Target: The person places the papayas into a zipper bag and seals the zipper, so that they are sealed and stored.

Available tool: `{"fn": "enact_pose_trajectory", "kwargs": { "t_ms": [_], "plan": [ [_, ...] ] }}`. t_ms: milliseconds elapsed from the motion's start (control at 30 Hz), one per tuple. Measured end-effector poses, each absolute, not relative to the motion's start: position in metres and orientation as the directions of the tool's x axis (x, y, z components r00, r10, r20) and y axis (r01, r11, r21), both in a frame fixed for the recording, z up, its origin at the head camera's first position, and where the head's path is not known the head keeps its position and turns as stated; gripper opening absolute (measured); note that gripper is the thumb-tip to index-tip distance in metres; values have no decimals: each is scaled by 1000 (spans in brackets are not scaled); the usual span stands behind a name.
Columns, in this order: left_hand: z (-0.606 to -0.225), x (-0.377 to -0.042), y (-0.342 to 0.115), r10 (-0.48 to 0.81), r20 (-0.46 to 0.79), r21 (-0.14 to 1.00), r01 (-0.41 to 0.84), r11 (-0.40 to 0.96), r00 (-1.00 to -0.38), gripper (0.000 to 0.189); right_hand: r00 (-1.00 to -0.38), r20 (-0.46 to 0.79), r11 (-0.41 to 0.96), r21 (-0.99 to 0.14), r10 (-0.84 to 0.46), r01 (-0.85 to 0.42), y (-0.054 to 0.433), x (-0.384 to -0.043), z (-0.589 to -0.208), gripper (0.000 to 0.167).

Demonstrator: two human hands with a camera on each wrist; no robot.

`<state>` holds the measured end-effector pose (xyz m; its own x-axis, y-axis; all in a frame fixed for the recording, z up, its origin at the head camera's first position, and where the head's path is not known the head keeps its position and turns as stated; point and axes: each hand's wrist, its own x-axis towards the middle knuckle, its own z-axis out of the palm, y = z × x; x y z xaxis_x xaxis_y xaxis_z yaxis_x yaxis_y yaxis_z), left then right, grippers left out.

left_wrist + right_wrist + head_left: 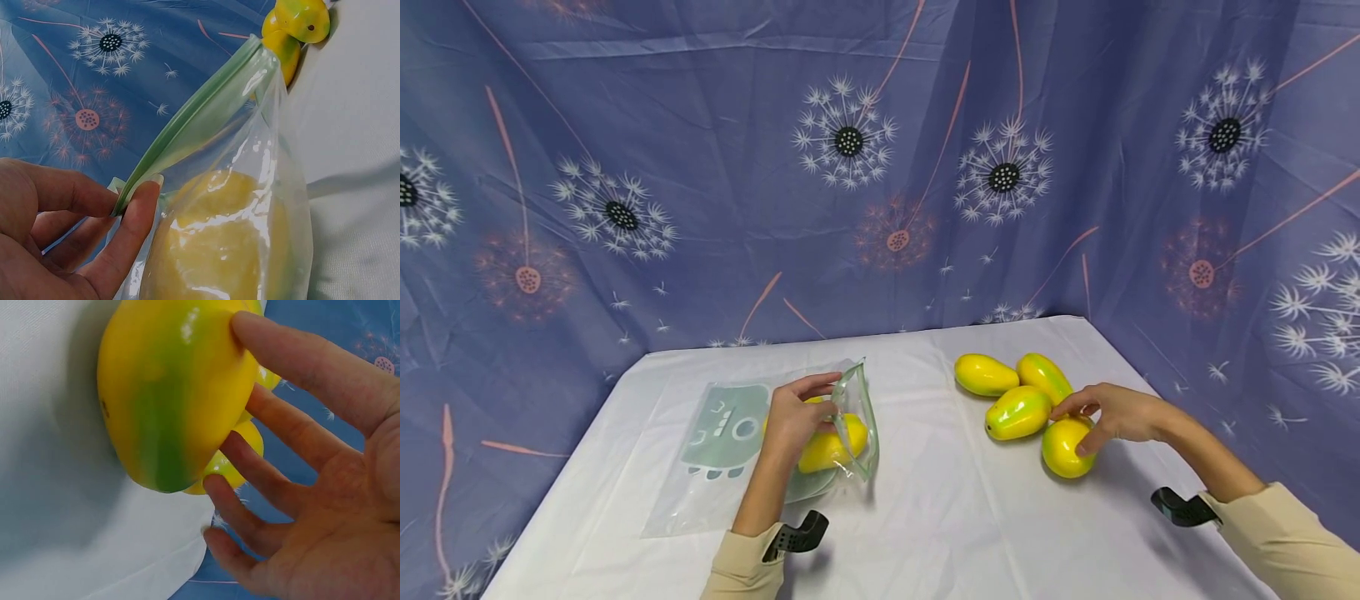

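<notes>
Left hand (797, 421): thumb and fingers pinch the green rim (181, 119) of the clear bag (726, 429), which lies on the left part of the white table (925, 517). Yellow fruit (827, 454) sits inside the bag. Right hand (1108, 412): fingers well spread and slightly bent, thumb touching the nearest loose fruit (1067, 454), which rests on the table; firm hold cannot be confirmed. Three more fruits (1018, 412) lie grouped just beside it.
</notes>
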<state>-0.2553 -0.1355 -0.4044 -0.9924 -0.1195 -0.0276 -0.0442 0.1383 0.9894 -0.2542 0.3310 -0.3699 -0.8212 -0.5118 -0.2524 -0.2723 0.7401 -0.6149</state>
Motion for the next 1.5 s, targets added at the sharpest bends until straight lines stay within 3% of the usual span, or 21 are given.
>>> {"fn": "enact_pose_trajectory", "kwargs": {
  "t_ms": [667,1067,1500],
  "plan": [
    [-408,-258,-137,-114,-14,991,-29,130,-993,45,-827,-391,755,-652,-405,-61,335,-253,-382,65],
    [-407,-257,-137,-109,-29,992,-42,121,-994,45,-846,-263,740,-639,-464,-208,329,-256,-351,55],
    [-406,-257,-137,-108,-36,992,-48,119,-994,44,-881,-154,720,-647,-447,-252,274,-262,-336,59]
  ]
}}
